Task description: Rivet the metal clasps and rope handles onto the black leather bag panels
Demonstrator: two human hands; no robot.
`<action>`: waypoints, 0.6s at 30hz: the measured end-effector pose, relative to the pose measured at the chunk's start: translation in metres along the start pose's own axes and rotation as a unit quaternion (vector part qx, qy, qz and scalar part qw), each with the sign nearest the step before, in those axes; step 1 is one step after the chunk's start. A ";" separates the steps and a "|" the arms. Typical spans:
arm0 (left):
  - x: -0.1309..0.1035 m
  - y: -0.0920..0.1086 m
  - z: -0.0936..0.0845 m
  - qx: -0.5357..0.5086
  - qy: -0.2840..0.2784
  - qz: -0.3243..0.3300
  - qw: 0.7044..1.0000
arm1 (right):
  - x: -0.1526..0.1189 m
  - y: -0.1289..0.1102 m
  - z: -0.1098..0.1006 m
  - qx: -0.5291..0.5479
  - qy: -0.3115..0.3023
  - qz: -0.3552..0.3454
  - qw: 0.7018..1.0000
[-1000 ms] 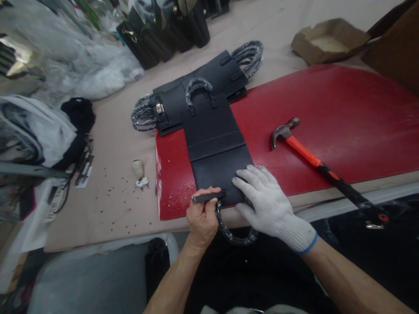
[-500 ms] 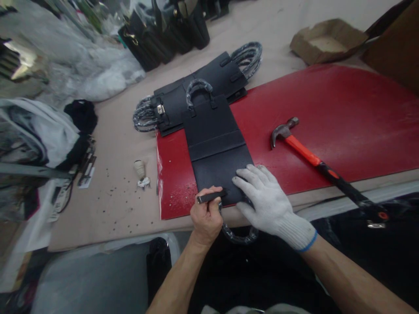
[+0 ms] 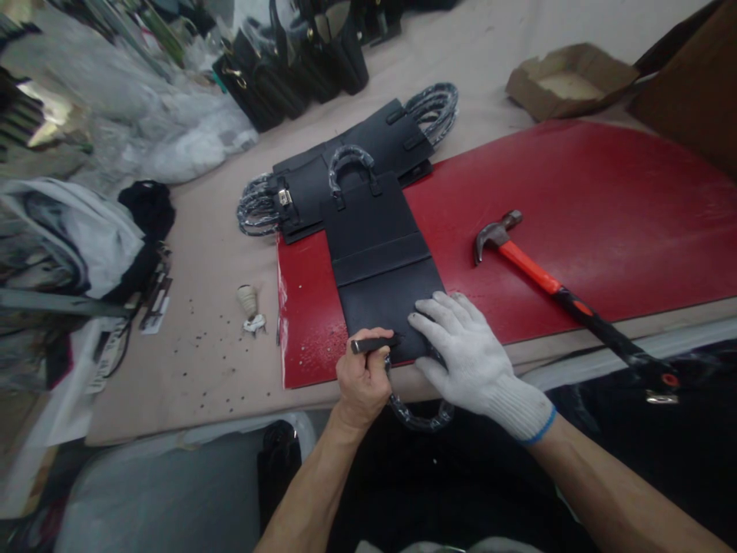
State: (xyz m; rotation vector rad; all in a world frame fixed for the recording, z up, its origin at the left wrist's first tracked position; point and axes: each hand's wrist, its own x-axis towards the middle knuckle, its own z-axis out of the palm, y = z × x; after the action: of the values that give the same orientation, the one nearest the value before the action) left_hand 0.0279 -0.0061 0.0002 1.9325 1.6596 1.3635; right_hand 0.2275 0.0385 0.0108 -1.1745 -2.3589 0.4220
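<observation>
My bare left hand point(image 3: 364, 378) is closed around a short dark hole punch point(image 3: 374, 344). The tool leans low over the near part of a black leather bag panel point(image 3: 383, 292), its tip at the leather. My right hand point(image 3: 464, 353), in a white knit glove, lies flat with fingers spread on the panel's near right corner. A plastic-wrapped handle point(image 3: 423, 421) hangs off the table edge between my wrists; another wrapped handle point(image 3: 348, 157) rises at the far end. Under the panel is a red board point(image 3: 311, 338). To the right rests a claw hammer point(image 3: 535, 269).
Stacked black bag panels point(image 3: 357, 142) with wrapped handles lie behind. On the left are a wrapped cone-shaped item point(image 3: 249, 307) and small dark bits. Finished-looking black bags point(image 3: 288, 77) stand at the back, and a cardboard tray point(image 3: 570, 81) sits back right.
The punch has turned slightly in my left hand. My right hand stays on the panel. The whole view has shifted a little downward.
</observation>
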 end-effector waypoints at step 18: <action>0.012 -0.003 -0.004 -0.002 -0.056 0.014 0.998 | -0.002 0.002 0.001 -0.004 0.002 -0.003 1.000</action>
State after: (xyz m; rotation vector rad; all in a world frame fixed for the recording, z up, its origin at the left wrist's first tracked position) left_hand 0.0216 0.0042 0.0057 1.9980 1.5819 1.2432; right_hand 0.2290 0.0377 0.0087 -1.1710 -2.3623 0.4085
